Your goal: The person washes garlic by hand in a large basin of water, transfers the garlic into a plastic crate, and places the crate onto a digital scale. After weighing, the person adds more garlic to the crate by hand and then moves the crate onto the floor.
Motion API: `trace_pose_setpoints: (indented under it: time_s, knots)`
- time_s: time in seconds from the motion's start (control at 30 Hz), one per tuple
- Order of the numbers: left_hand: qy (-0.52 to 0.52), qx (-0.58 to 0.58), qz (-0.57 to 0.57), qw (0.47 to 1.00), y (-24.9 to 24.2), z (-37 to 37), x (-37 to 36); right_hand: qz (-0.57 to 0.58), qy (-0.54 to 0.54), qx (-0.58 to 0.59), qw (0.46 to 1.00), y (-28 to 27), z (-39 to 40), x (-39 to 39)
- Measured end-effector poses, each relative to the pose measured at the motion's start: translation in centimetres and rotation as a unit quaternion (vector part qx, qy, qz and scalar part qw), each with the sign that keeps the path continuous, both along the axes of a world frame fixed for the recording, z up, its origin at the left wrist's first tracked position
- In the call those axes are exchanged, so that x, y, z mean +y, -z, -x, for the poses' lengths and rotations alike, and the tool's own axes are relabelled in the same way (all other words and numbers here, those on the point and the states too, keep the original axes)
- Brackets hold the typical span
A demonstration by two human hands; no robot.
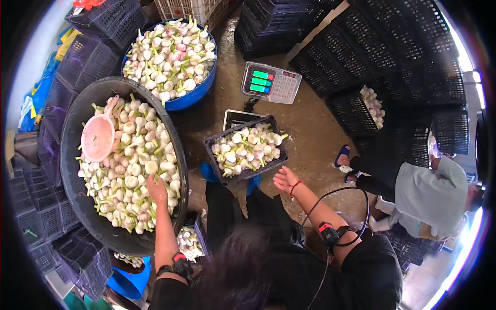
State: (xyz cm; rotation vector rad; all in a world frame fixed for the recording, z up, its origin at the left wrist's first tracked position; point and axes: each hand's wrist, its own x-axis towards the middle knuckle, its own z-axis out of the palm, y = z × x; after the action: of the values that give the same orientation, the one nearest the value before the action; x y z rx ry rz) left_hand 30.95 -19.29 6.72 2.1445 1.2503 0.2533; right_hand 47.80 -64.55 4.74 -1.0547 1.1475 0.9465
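Observation:
My left hand reaches into a big black tub heaped with garlic. Its fingers are closed at a pale garlic bulb on top of the heap. My right hand is held palm up with the fingers apart, holding nothing, just beyond the lower right corner of a black plastic crate. Garlic bulbs with short green stems fill this crate. It stands on a scale in front of my feet. A pink plastic scoop lies on the garlic in the tub.
A blue tub full of garlic stands behind the black one. The scale's lit display is beyond the crate. Black crates are stacked at the right, and purplish crates at the left. Another person bends over at the right.

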Motion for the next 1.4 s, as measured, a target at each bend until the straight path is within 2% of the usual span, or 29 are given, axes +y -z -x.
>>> trace_pose_setpoints:
  time_s: [0.03,0.07,0.2,0.3,0.33,0.37,0.4,0.47,0.5,0.57,0.6,0.63,0.7,0.73,0.77,0.8,0.83,0.87,0.9,0.97,1.03,1.07,1.1,1.13,1.17,1.23,1.3,1.37,1.4]
  knots:
    - [0.054,0.097,-0.058,0.992,1.4,0.1,1.2,0.010,0.002,-0.002,1.000,-0.6,-0.1,1.3]
    - [0.096,0.147,-0.055,0.983,3.0,0.1,2.2,0.003,-0.018,-0.019,1.000,-1.1,0.0,2.6]
    - [0.055,0.124,-0.075,0.988,7.6,-0.5,1.8,0.028,-0.078,-0.041,0.996,-3.9,1.0,8.0]
    - [0.189,0.169,-0.105,0.962,9.6,1.7,3.5,0.054,-0.142,-0.073,0.986,-6.5,0.8,13.7]
    - [0.208,0.189,-0.080,0.956,12.2,2.9,4.6,0.062,-0.143,-0.122,0.980,-7.2,0.7,16.4]
    - [0.240,0.264,-0.005,0.934,13.4,2.9,6.6,0.050,-0.171,-0.095,0.979,-7.7,0.8,19.5]
    - [0.256,0.316,0.013,0.913,12.8,2.0,8.0,0.042,-0.210,-0.170,0.962,-8.6,-0.2,23.1]
    - [0.283,0.310,-0.007,0.908,12.9,0.7,10.0,-0.025,-0.277,-0.290,0.916,-8.8,-2.4,29.5]
    - [0.323,0.310,0.242,0.861,10.8,-1.5,13.2,-0.076,-0.309,-0.327,0.890,-9.1,-3.3,32.9]
    - [0.150,0.255,0.276,0.914,5.2,-5.4,16.2,-0.108,-0.357,-0.371,0.850,-10.1,-4.3,41.1]
    - [0.136,0.151,0.117,0.972,4.5,-6.4,17.6,-0.090,-0.451,-0.419,0.783,-8.5,-4.9,44.4]
    - [0.118,0.044,-0.047,0.991,4.6,-7.3,18.6,-0.073,-0.538,-0.459,0.703,-6.7,-5.7,47.4]
    - [0.129,-0.010,-0.143,0.981,7.0,-9.8,20.7,-0.068,-0.563,-0.441,0.696,-0.7,-6.5,53.2]
    - [0.110,0.086,-0.108,0.984,7.5,-10.6,20.7,0.042,-0.614,-0.478,0.626,2.3,-7.0,55.7]
    - [0.132,0.082,-0.145,0.977,7.8,-10.7,20.3,0.150,-0.653,-0.507,0.542,4.5,-7.4,57.4]
    - [0.165,0.066,-0.091,0.980,8.6,-9.7,20.0,0.145,-0.655,-0.509,0.540,4.7,-7.8,58.7]
    - [0.201,0.049,-0.036,0.978,8.9,-9.2,20.0,0.155,-0.606,-0.585,0.516,4.4,-8.4,60.1]
    - [0.199,0.051,-0.034,0.978,9.5,-8.8,20.2,0.166,-0.555,-0.651,0.490,4.1,-8.7,61.0]
    - [0.185,0.011,-0.057,0.981,9.2,-8.8,20.7,0.164,-0.559,-0.649,0.489,3.8,-8.8,61.7]
    - [0.173,-0.031,-0.076,0.981,7.9,-10.0,22.6,0.113,-0.637,-0.678,0.349,3.9,-8.6,62.3]
    - [0.149,0.023,-0.237,0.960,6.9,-13.2,26.0,0.148,-0.683,-0.628,0.343,6.4,-6.4,61.5]
    - [0.149,0.022,-0.234,0.960,8.3,-13.5,27.0,0.171,-0.712,-0.592,0.336,6.9,-5.4,61.1]
    - [0.187,0.040,-0.204,0.960,9.3,-13.8,28.4,0.191,-0.739,-0.559,0.324,7.2,-5.0,61.0]
    - [0.226,0.057,-0.172,0.957,10.0,-13.8,29.2,0.168,-0.757,-0.525,0.352,7.4,-4.8,60.6]
    - [0.227,0.055,-0.171,0.957,10.4,-13.5,29.7,0.170,-0.757,-0.524,0.351,7.5,-4.9,60.1]
    - [0.180,0.038,0.039,0.982,8.5,-13.6,31.0,0.112,-0.778,-0.503,0.359,6.8,-5.9,59.3]
    - [0.107,-0.064,0.056,0.991,8.6,-12.5,32.3,0.073,-0.770,-0.529,0.350,8.1,-8.3,59.6]
    - [-0.008,-0.181,0.312,0.933,7.6,-12.2,34.0,0.143,-0.564,-0.511,0.633,6.5,-9.7,61.2]
    - [-0.052,-0.253,0.423,0.869,6.0,-12.3,34.8,0.160,-0.489,-0.534,0.671,7.2,-9.5,63.1]
